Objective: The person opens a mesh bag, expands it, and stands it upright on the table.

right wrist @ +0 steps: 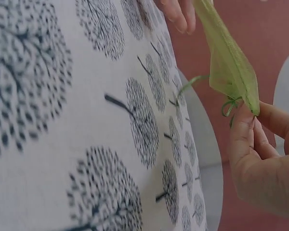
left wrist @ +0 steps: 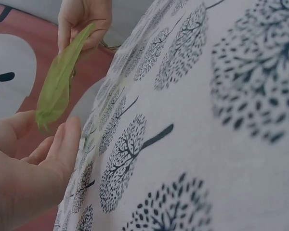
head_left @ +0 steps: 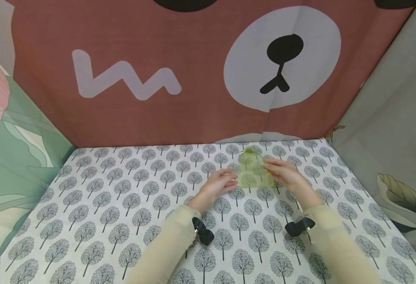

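Note:
A sheer light-green drawstring pouch (head_left: pixel 253 170) hangs over the tree-print cloth, its gathered end with green ribbon pointing away. My right hand (head_left: pixel 285 173) pinches its right edge between thumb and fingers. In the right wrist view, the pinch sits at a corner of the pouch (right wrist: pixel 231 67), beside thin green ribbon ends (right wrist: pixel 229 107). My left hand (head_left: pixel 218 184) is at the pouch's left side, fingers loosely bent and fingertips close to its edge. The left wrist view shows that hand (left wrist: pixel 33 168) with thumb and fingers spread below the near end of the pouch (left wrist: pixel 58 89).
White cloth (head_left: pixel 122 213) printed with grey trees covers the table. Behind it hangs a reddish-brown curtain (head_left: pixel 140 118) with a cartoon face. Patterned drapes stand at the left (head_left: pixel 23 157) and right (head_left: pixel 389 130). Each wrist wears a small black camera (head_left: pixel 203 232).

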### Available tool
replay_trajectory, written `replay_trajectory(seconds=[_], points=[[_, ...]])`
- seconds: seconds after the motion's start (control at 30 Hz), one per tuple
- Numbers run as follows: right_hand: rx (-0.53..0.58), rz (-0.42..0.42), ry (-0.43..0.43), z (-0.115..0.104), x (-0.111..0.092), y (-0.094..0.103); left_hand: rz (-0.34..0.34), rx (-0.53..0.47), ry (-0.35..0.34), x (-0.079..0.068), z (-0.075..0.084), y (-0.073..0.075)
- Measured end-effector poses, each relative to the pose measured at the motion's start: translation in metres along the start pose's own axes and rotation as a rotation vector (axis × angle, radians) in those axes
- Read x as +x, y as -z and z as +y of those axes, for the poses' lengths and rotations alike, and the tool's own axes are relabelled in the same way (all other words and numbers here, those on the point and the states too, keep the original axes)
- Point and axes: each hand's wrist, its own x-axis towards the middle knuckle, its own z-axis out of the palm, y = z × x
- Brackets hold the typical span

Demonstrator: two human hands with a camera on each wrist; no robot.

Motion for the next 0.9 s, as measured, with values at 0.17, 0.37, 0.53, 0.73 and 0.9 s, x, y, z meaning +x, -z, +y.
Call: replay_trajectory(seconds=[0.17, 0.37, 0.53, 0.73, 0.9], points=[[-0.034, 0.008, 0.002, -0.001, 0.001, -0.012, -0.022, -0.013, -0.014, -0.003, 0.0, 0.004], [-0.084, 0.005, -0.013, 0.0, 0.001, -0.019, -0.018, 0.037, -0.04, -0.004, 0.004, 0.007], [-0.112, -0.011, -0.015, 0.002, 0.002, -0.024, 0.012, 0.118, -0.044, -0.005, 0.008, 0.008], [-0.107, -0.034, -0.037, 0.004, 0.002, -0.032, 0.05, 0.184, -0.082, -0.009, 0.01, 0.01], [-0.128, -0.025, -0.036, 0.005, 0.004, -0.039, 0.069, 0.201, -0.107, -0.01, 0.011, 0.013]])
